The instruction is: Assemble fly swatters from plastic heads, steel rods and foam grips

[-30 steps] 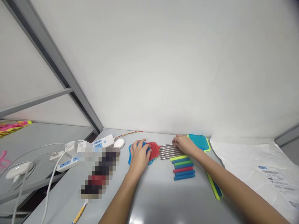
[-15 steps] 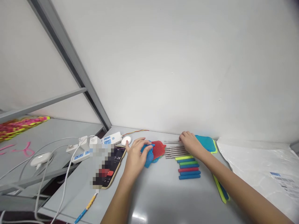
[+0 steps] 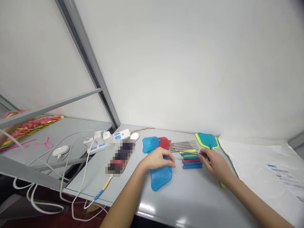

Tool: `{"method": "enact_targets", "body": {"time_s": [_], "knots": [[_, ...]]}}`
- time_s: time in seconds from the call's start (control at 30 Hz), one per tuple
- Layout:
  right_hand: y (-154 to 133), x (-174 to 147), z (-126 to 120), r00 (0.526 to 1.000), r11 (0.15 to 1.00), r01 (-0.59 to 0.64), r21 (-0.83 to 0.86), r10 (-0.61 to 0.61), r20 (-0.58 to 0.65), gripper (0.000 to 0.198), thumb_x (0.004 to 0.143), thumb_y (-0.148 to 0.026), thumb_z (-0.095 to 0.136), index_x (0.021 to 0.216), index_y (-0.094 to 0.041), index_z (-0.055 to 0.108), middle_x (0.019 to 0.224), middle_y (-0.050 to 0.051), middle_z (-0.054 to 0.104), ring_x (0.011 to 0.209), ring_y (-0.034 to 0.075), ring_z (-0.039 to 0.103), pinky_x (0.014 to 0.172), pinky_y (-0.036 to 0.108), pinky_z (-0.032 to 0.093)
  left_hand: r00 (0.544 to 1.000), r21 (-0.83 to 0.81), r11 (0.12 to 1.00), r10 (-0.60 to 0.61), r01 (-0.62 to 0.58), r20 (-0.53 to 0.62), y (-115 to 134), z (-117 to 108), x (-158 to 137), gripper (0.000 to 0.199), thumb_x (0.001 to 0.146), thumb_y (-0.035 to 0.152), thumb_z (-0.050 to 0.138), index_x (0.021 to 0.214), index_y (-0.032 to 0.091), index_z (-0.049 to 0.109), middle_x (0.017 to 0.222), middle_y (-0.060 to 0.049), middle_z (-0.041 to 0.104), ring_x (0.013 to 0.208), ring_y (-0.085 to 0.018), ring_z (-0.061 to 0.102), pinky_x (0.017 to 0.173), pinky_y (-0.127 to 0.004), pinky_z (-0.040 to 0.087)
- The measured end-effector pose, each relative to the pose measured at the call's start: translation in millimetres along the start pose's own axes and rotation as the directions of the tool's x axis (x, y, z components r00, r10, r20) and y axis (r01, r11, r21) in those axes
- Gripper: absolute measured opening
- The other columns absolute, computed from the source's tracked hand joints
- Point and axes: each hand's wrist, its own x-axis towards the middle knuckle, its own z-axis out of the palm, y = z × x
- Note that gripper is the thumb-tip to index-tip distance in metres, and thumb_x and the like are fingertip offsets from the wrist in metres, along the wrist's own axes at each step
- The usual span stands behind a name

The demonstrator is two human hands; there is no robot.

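Observation:
My left hand (image 3: 158, 158) has its fingers curled over the upper end of a blue fly swatter head (image 3: 161, 179) near the front of the table. Pinched in my right hand (image 3: 212, 161) is a thin metal rod (image 3: 191, 153), pointing left over the coloured handle tubes (image 3: 192, 161). Several more metal rods (image 3: 182, 145) lie side by side behind them. Another blue swatter head (image 3: 150, 144) and a red swatter head (image 3: 164, 143) overlap left of the rods. A teal fly swatter (image 3: 207, 140) on a yellow-green one lies beyond my right hand, which partly hides them.
A phone (image 3: 122, 157), partly blurred, lies left of my left hand, with a white power strip (image 3: 121, 134) and a round white object (image 3: 134, 136) behind. Cables (image 3: 71, 186) hang at the left near the metal frame (image 3: 95, 69). White plastic packaging (image 3: 251, 158) covers the right side.
A blue swatter head has come forward from the pile with my left hand. My right hand has moved toward me with one metal rod lifted from the row. The view has shifted slightly.

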Motion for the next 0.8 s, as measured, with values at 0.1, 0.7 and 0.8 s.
{"method": "enact_targets", "body": {"time_s": [0.1,0.7,0.8], "knots": [[6,-27,5,0.999,0.999,0.052,-0.011,-0.052,0.015,0.018,0.094,-0.038,0.044,0.091,-0.023,0.053,0.078,0.002,0.063,0.066,0.015,0.057,0.060,0.027,0.039,0.997,0.073,0.997,-0.039,0.034,0.066,-7,7,3,0.019,0.067,0.033,0.075,0.078,0.017,0.073,0.078,-0.001,0.072,0.078,-0.016,0.064,0.067,-0.022,0.045],[8,-45,20,0.945,0.916,0.305,-0.260,-0.326,-0.038,0.028,0.095,-0.036,0.044,0.081,-0.019,0.060,0.069,0.002,0.061,0.063,0.013,0.053,0.058,0.028,0.026,0.932,0.179,0.980,0.012,-0.082,0.361,-15,23,13,0.027,0.089,0.036,0.052,0.100,0.021,0.071,0.096,-0.004,0.072,0.087,-0.015,0.064,0.077,-0.022,0.046],[6,-47,19,0.935,0.912,0.317,-0.260,-0.347,-0.076,0.026,0.094,-0.035,0.046,0.081,-0.018,0.060,0.068,0.001,0.060,0.061,0.012,0.052,0.058,0.028,0.026,0.953,0.212,0.974,0.017,-0.085,0.303,-13,28,14,0.027,0.090,0.036,0.049,0.094,0.020,0.070,0.090,-0.003,0.071,0.081,-0.015,0.062,0.073,-0.022,0.045]]}}
